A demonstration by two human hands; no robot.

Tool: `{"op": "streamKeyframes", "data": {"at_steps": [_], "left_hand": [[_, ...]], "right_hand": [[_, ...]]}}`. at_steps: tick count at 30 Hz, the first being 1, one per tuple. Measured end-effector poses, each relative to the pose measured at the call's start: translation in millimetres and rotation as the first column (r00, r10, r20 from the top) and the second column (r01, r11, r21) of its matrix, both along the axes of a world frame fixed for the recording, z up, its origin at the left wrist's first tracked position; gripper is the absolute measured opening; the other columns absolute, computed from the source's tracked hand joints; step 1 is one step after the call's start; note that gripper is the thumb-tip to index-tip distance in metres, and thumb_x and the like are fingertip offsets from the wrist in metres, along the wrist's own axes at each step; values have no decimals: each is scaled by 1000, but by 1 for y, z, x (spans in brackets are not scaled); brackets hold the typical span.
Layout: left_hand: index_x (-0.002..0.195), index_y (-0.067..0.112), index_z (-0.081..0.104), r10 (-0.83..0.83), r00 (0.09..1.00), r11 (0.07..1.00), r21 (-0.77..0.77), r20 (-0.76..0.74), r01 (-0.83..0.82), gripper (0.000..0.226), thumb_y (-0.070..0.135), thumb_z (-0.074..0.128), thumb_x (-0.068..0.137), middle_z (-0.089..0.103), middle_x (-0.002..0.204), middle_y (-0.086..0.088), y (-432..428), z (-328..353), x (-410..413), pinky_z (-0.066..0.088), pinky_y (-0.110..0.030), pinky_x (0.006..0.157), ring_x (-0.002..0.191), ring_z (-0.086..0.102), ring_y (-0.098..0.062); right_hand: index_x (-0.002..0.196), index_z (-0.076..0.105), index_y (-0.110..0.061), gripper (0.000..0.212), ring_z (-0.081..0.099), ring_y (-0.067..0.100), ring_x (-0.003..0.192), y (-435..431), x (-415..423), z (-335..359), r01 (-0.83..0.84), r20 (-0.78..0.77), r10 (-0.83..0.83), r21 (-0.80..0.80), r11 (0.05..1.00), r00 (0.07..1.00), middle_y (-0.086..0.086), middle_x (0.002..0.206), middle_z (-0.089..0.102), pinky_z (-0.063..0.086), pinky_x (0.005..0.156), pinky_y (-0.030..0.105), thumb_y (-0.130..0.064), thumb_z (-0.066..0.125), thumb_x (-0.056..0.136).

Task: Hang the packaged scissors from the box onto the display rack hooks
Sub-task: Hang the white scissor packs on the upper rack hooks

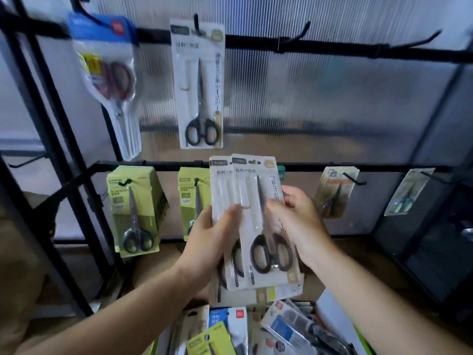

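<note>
Ribbed panel behind, black rack across it. My left hand grips a stack of white scissor packs before the lower rail. My right hand pinches the front pack. I'm separating one, I judge; next its hole must meet the hook holding the matching pack.

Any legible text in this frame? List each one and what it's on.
"SCISSORS": left green pack and middle green pack.
"GRIP": middle green pack.
Held white packs, hung white pack: East Asian print, too blurred to read.
Blue pack: red logo, unreadable.
</note>
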State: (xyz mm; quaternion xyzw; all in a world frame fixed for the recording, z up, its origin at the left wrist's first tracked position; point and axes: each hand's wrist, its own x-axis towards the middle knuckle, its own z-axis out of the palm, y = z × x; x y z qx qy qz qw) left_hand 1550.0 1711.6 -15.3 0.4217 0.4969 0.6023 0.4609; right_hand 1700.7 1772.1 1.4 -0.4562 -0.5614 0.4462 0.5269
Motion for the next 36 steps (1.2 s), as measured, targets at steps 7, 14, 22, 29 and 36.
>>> {"op": "streamKeyframes", "data": {"at_steps": [7,14,22,29,36], "left_hand": [[116,22,61,145,985,972,200,-95,-124,26,34,61,93,77,91,3,-5,56,-20,59,-26,69,82,74,-12],[91,34,52,276,940,930,303,-203,-208,9,34,61,93,63,61,8,-14,121,-51,41,-4,49,56,57,2],[80,35,39,419,883,862,398,-212,-313,28,42,64,89,47,78,0,-10,181,-96,35,-25,61,71,44,-13],[71,27,29,574,796,779,431,-194,-456,42,34,65,90,28,62,12,-21,178,-125,23,-17,48,52,23,-1],[73,16,31,578,787,765,480,-216,-429,43,37,66,89,25,53,8,-16,168,-141,19,-16,37,43,18,-5]], "right_hand": [[132,46,-40,53,65,7,98,1,-34,57,-8,109,-20,250,968,994,-9,110,64,55,89,39,-33,71,85],[143,42,-32,60,33,-28,121,0,-70,121,-69,138,-2,507,859,990,-22,145,40,30,106,6,-24,68,90],[149,34,-29,63,23,-20,124,15,-98,184,-45,132,-43,595,803,990,-23,148,34,21,94,-6,-27,63,93],[151,30,-29,66,44,15,124,28,-116,174,-43,208,-89,557,829,974,-4,137,51,45,94,19,-30,62,93],[152,29,-27,66,59,1,93,33,-123,165,53,227,-212,554,831,950,-12,112,44,45,65,6,-29,61,95]]}}
